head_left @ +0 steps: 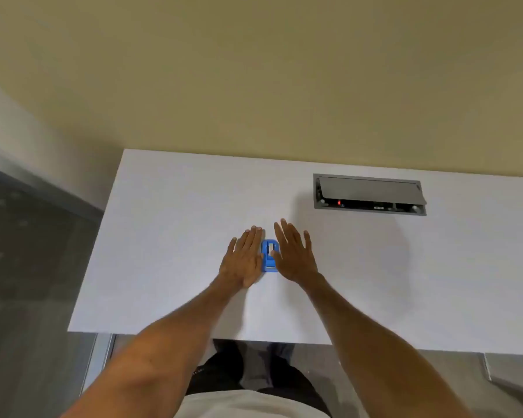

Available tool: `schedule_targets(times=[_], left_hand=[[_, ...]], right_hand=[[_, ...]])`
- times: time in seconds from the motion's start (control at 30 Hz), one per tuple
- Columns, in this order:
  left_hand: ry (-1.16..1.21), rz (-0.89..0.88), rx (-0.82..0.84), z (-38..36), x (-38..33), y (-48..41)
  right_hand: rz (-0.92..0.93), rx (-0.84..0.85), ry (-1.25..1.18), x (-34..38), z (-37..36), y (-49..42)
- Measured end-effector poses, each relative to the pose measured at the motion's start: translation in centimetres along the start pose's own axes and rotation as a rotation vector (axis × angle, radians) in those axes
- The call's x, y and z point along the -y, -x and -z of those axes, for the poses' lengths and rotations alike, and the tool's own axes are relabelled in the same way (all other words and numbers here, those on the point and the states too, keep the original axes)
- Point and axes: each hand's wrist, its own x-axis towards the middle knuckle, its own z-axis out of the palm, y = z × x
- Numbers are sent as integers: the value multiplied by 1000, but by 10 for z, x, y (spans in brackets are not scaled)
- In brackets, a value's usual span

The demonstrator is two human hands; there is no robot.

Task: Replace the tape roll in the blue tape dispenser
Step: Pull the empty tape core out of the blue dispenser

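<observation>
While both hands lie flat on either side of it, the blue tape dispenser (269, 256) sits on the white desk (175, 224), a little toward the near edge of the middle. It is a small moulded plastic piece, rounded at its far end and squared off at the near one, with a dark slot down its centre where a pale sliver shows (too small to tell whether that is tape).

At its 9 o'clock lies the left hand (244, 260), palm down, fingers straight and close together, its inner edge just beside or touching the dispenser's side; which of the two cannot be told. At 3 o'clock the right hand (295, 257) lies the same way, fingers slightly fanned, with the thumb tip resting against the dispenser's right edge. Neither grip is closed on anything: both are spread wide, holding nothing.

Bare forearms run back from the hands past the desk's near edge. The desk top is smooth, matte and rectangular. Toward 1 o'clock from the dispenser, well apart, a grey metal cable box (369, 195) is set into the surface, its flat lid tilted up, a small red light inside. Behind the desk stands a plain yellowish wall (254, 70); at 9 o'clock, dark grey floor (27, 267).
</observation>
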Motion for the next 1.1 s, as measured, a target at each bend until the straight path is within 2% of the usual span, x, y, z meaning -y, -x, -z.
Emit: schedule_targets(times=[0.17,0.33,0.5,0.87,1.1], left_hand=[[28,-11,97,-15,-1,-2],[108,-9,164,-27,-5,-1],[68,-27,138,-33,-5,0],[85,-35,193,-45,1,2],[121,-30,187,-41,-1,-4]], right_hand=[[17,118,27,-5,-11,2],[22,138,8,-5,-21,10],[41,104,-42,-8,-21,6],[-5,62,-94,-1,-22,-16],[-32,36,-37,2,-21,-27]])
